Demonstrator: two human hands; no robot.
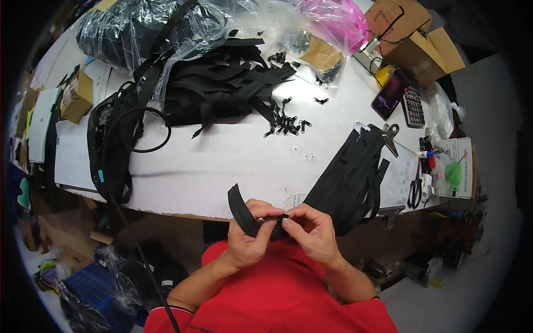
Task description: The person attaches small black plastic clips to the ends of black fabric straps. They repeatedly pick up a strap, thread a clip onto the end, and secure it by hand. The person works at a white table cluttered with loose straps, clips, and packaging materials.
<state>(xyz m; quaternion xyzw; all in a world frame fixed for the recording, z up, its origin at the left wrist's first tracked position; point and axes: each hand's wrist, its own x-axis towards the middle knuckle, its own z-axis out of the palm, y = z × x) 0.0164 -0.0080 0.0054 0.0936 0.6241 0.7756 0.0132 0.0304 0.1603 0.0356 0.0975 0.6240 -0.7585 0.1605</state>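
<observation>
Centrally in the head view, the left hand (247, 238) pinches a flat black fabric strip (240, 206) between thumb and fingers, the strip's free end curving up and away; the right hand (315, 236) meets it with thumb and forefinger narrowed on a small dark piece (282, 219), largely hidden by the fingertips; both hands sit at the front edge of the white tabletop (222, 172). Beyond the right hand lies a bundle of long black strips (341, 180) with a silver metal clip (392, 137); farther back rests a cluster of small black zipper sliders (287, 124).
</observation>
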